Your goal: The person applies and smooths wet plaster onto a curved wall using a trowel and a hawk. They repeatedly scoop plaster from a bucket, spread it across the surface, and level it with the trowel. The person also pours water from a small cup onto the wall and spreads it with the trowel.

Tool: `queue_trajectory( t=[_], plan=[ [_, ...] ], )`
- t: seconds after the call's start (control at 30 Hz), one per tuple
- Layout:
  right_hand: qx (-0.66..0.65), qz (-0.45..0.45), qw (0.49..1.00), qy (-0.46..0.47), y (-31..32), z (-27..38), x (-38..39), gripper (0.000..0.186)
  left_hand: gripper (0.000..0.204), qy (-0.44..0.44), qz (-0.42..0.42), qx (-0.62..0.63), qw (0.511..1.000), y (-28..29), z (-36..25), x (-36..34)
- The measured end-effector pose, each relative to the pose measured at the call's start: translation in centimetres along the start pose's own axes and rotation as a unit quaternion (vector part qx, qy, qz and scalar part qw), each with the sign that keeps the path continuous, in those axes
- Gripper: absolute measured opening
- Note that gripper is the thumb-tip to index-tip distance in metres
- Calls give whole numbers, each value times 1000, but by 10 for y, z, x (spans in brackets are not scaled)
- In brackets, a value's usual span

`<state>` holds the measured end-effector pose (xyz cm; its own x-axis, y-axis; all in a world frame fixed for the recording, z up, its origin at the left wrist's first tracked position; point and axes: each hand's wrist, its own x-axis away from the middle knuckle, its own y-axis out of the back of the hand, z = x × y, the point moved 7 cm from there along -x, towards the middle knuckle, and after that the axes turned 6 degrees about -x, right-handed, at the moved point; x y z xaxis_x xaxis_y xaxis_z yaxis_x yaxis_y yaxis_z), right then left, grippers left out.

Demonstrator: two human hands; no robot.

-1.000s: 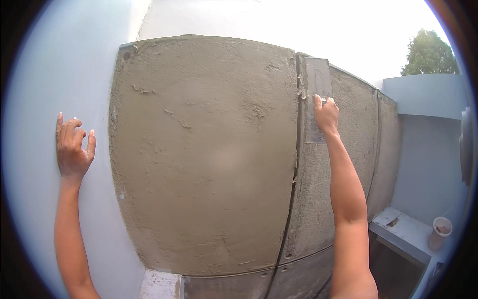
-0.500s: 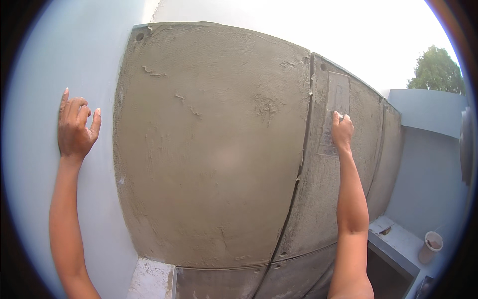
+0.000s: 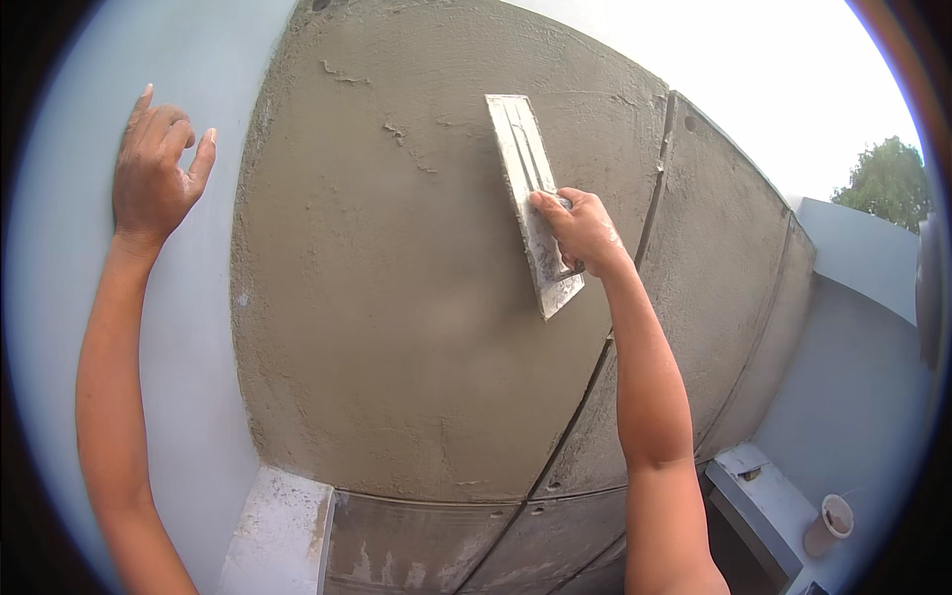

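My right hand (image 3: 585,230) grips the handle of a rectangular plastering trowel (image 3: 522,157). The long, pale, mortar-smeared blade stands tilted at the wet grey plaster panel (image 3: 397,297), in its upper right part. Whether the whole blade touches the surface, I cannot tell. Ridges and small ragged lumps mark the plaster near its upper left. My left hand (image 3: 157,183) holds nothing and rests against the light blue wall (image 3: 193,327) left of the panel. Its index finger points up, the thumb stands apart, and the other fingers are loosely bent.
A dark vertical joint divides the plaster from a rougher grey panel (image 3: 709,248) on the right. Below are a white-splashed ledge (image 3: 273,535) and grey lower panels (image 3: 416,540). At lower right, a bucket (image 3: 828,526) stands near a pale counter (image 3: 759,496). A tree (image 3: 886,183) shows beyond.
The trowel has come left from the rougher right panel, across the joint, to the plastered panel, still in my right hand. My left hand stays on the blue wall. The view has shifted.
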<state>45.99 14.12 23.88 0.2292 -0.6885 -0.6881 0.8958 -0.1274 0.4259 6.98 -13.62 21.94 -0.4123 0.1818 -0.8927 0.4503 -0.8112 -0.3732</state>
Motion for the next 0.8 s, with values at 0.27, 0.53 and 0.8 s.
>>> queue_trajectory(
  t=[0.27, 0.53, 0.8],
  plan=[
    [75, -113, 989, 56, 67, -21, 8, 45, 33, 7, -36, 26, 999, 2, 4, 2],
    [111, -211, 966, 99, 63, 41, -66, 57, 28, -54, -24, -65, 996, 11, -9, 1],
    [339, 93, 909, 226, -169, 81, 12, 54, 29, 5, 4, -5, 1000, 7, -2, 6]
  ],
)
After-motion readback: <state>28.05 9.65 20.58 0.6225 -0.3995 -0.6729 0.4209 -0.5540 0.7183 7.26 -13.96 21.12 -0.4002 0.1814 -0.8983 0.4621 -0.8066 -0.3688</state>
